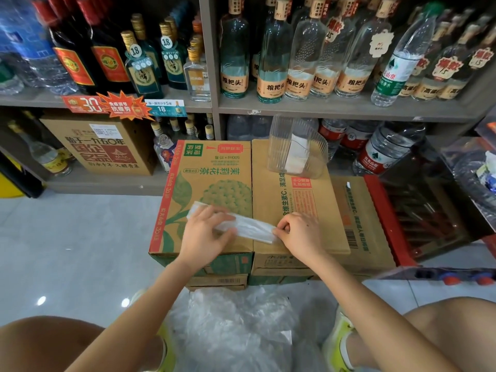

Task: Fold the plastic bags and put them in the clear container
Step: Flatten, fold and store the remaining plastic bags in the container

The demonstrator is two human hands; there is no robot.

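A clear plastic bag folded into a long narrow strip [248,225] lies across the tops of two cardboard boxes [214,181]. My left hand [205,232] rests on the strip's left part, its thumb and fingers pinching the plastic. My right hand [298,232] pinches the strip's right end between thumb and curled fingers. The clear container [296,146] stands at the far edge of the right box [300,200], with folded white bags inside. A loose heap of clear plastic bags [233,328] lies on the floor between my feet.
Shelves packed with glass and plastic bottles [273,49] rise behind the boxes. A brown carton [102,143] sits on the lower left shelf. A red crate [418,218] stands to the right. Grey tiled floor [75,245] stretches to the left.
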